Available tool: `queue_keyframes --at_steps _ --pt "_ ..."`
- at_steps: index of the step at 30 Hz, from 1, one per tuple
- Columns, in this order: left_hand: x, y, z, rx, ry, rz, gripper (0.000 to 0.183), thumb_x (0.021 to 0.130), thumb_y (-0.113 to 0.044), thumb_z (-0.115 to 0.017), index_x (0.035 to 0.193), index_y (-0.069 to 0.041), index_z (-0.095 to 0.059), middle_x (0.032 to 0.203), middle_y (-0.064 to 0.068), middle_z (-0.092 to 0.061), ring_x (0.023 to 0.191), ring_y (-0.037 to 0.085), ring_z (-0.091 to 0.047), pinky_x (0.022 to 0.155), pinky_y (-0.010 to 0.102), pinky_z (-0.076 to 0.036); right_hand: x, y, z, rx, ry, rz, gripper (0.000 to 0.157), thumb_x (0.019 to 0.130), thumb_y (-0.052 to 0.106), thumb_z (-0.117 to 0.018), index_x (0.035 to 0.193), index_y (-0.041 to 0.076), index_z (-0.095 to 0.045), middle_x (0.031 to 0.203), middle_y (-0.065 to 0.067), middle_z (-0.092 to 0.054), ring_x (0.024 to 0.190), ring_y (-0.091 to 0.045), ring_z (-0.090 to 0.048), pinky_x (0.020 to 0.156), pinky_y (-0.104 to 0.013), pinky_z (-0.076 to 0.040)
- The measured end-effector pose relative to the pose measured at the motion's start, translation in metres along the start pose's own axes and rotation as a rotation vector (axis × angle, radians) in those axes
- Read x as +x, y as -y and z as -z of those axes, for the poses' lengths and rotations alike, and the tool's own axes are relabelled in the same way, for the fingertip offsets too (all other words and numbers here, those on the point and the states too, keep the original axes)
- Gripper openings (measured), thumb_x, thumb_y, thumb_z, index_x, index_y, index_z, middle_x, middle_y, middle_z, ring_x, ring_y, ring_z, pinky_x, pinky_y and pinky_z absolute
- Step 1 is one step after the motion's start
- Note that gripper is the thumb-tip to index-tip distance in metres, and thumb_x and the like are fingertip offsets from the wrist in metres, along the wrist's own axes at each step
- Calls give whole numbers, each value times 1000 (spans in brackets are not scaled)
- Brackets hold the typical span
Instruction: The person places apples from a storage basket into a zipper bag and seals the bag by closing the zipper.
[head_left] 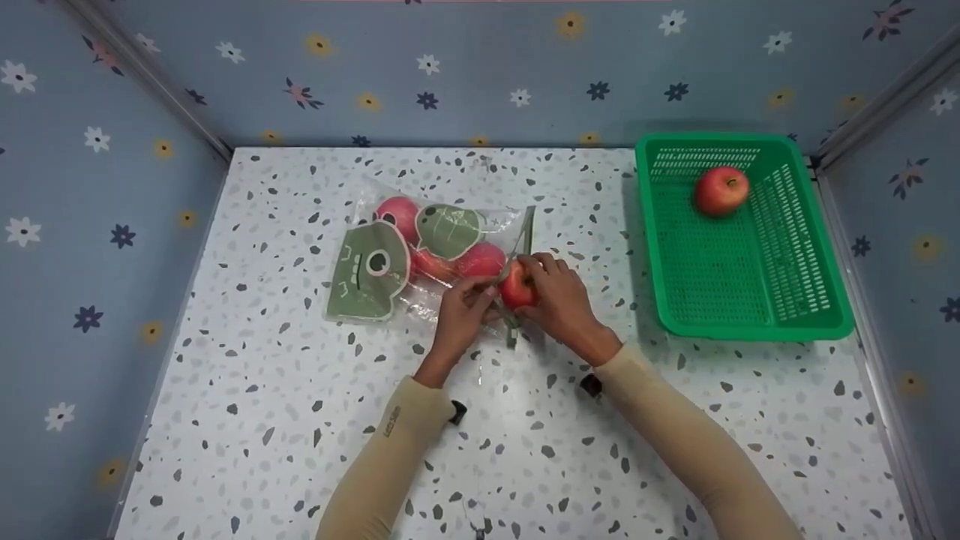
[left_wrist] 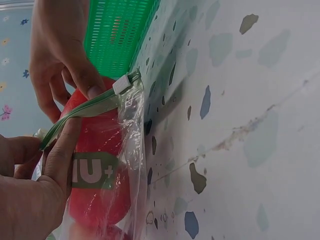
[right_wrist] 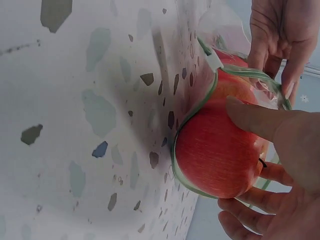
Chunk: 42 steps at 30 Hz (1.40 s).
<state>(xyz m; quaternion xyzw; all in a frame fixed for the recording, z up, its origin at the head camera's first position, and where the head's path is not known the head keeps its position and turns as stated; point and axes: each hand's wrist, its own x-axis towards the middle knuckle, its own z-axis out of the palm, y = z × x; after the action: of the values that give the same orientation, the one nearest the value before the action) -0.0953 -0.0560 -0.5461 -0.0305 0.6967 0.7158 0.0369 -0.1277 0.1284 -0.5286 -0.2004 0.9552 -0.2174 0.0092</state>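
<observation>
A clear zip bag (head_left: 360, 277) with green dinosaur prints lies on the table, several red apples inside it. Its mouth, edged by a green zip strip (left_wrist: 90, 106) with a white slider (left_wrist: 120, 84), faces right. My left hand (head_left: 463, 311) pinches the bag's edge at the mouth between thumb and fingers. In my right hand (head_left: 559, 296) is a red apple (right_wrist: 215, 150), gripped by thumb and fingers right in the bag's opening, with the green strip passing around it. Another apple (head_left: 481, 260) shows just inside the bag, beyond the held one.
A green plastic basket (head_left: 660, 300) stands at the right side of the table, holding one red apple (head_left: 721, 191). Flower-patterned panels (head_left: 480, 67) close off the back and both sides of the speckled white table (head_left: 300, 450).
</observation>
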Motion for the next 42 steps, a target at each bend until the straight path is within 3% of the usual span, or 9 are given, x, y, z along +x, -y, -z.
queue_keyframes --at_steps 6,13,24,31,37,42 --pt "0 -1 0 38 10 16 24 106 -1 -60 127 7 -68 118 20 -69 94 15 -69 76 29 -66 2 3 -5 17 -31 14 81 79 20 -96 147 7 -53 136 -18 -61 118 -39 -61 98 -54 -57" --pt "-1 -3 -1 68 2 33 25 106 -1 -61 129 6 -67 123 21 -69 101 22 -71 79 32 -67 4 8 -10 26 -7 -22 76 83 21 -93 148 8 -54 140 -18 -60 120 -37 -61 100 -53 -57" --pt "-2 -3 -1 50 -5 15 25 106 0 -60 129 8 -67 123 22 -69 99 21 -70 79 34 -67 10 9 -19 83 -22 -10 66 85 21 -91 141 7 -58 138 -16 -62 119 -35 -63 104 -50 -56" --pt "-1 -2 -1 43 -5 6 25 105 1 -61 129 8 -66 123 23 -69 98 21 -71 80 38 -67 15 7 -23 119 -17 -3 72 85 20 -92 145 5 -56 137 -15 -64 120 -34 -63 104 -47 -55" --pt "-1 -3 -1 8 -12 1 25 105 0 -62 128 10 -66 122 23 -69 93 17 -70 76 29 -66 17 5 -28 171 -30 -7 75 83 21 -93 145 3 -55 119 -14 -67 110 -32 -62 94 -46 -56" --pt "0 -5 -1 -12 -14 -5 26 106 -3 -63 128 9 -66 118 20 -68 94 16 -71 77 28 -66 20 2 -31 207 -47 22 63 86 18 -90 137 2 -58 107 -11 -64 104 -30 -59 86 -46 -53"
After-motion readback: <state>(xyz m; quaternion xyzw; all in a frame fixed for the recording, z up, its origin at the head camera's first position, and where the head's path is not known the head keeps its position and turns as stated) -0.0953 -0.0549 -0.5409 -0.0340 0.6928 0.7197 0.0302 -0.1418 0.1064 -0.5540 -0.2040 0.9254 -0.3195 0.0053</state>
